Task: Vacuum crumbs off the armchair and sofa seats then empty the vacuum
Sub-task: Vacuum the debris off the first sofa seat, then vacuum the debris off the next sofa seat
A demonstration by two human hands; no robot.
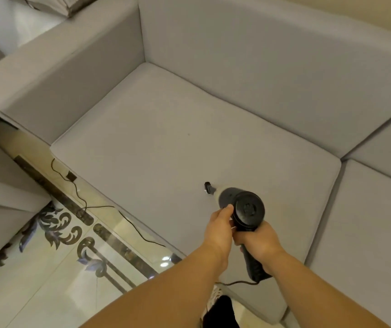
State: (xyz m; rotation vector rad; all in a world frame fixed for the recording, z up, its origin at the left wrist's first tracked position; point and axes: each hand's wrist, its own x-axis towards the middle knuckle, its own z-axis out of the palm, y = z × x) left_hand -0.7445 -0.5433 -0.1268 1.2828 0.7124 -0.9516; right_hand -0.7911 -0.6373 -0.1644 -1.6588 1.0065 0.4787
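Right hand (260, 240) grips the vacuum (241, 207) handle; left hand (220, 223) curls against its body. Just beyond the hands, nozzle meets the sofa seat (166, 138) — one dark speck farther out. Vacuuming seems underway; emptying not yet done.

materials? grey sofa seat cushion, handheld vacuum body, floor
Grey sofa seat cushion: looks like smooth leather or faux leather, matte, no weave visible; can't tell which. Black and grey handheld vacuum: moulded plastic, by its semi-gloss rounded shell. Cream patterned floor: polished tile or stone, by its mirror glare.
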